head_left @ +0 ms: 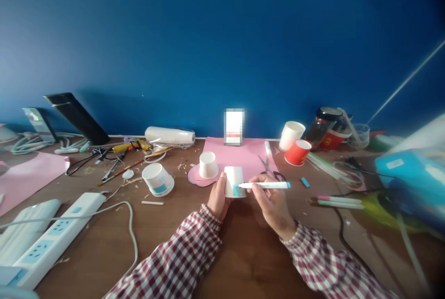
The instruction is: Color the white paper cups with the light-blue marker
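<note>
My left hand (218,197) is closed around the left side of a white paper cup (233,174), steadying it above the table's near middle. A patch of light blue colouring shows on the cup's lower right. Between the fingers of my right hand (273,204) is a white marker pen (267,185) with a light blue end, held almost level. Its tip points left and meets the cup at the blue patch, or nearly so. Just behind, an upturned white paper cup (208,165) stands on a round pink piece of paper (194,177).
Scissors (267,167) lie on a pink sheet (255,148) behind my hands. At right are a red paper cup (298,153), a cream cup (292,136) and loose markers (340,200). Left are a white tub (157,179), a power strip (59,234) and cables.
</note>
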`<act>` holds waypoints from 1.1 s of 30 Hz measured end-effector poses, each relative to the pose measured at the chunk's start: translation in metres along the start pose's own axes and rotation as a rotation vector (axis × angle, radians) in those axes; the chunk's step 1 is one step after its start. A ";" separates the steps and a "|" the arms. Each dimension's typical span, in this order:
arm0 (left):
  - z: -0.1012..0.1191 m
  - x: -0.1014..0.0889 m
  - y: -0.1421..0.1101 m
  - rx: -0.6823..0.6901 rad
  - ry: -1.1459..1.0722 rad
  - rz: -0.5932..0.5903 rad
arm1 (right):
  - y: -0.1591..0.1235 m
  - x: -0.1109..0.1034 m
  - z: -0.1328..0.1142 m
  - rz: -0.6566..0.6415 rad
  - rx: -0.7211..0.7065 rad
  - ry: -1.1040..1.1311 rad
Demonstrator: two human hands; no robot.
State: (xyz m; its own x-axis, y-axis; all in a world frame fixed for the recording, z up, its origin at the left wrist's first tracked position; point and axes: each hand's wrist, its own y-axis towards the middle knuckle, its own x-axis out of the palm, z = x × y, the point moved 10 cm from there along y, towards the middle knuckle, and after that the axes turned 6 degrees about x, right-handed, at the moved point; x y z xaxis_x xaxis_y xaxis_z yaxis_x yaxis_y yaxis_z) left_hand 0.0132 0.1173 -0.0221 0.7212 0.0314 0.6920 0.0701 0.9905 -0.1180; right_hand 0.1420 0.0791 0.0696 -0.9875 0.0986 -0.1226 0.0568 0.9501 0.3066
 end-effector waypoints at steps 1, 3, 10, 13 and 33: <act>0.000 0.000 0.000 0.000 0.000 0.000 | 0.000 0.000 0.000 0.001 -0.005 -0.003; 0.000 0.000 0.000 0.006 0.000 0.000 | -0.001 0.001 -0.001 -0.002 -0.009 -0.015; 0.004 0.004 -0.001 0.032 0.034 -0.008 | -0.007 0.006 0.006 -0.046 -0.001 -0.007; 0.004 0.005 -0.002 0.032 0.036 -0.010 | -0.007 0.006 0.009 -0.052 0.000 -0.018; -0.001 0.002 -0.001 -0.010 -0.021 -0.003 | -0.001 0.002 -0.001 -0.025 0.003 -0.058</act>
State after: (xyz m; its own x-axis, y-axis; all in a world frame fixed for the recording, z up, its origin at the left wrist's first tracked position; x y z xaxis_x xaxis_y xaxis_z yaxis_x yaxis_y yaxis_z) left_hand 0.0149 0.1161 -0.0209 0.7064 0.0316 0.7071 0.0791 0.9892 -0.1232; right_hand 0.1395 0.0785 0.0696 -0.9785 0.0920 -0.1844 0.0331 0.9534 0.2999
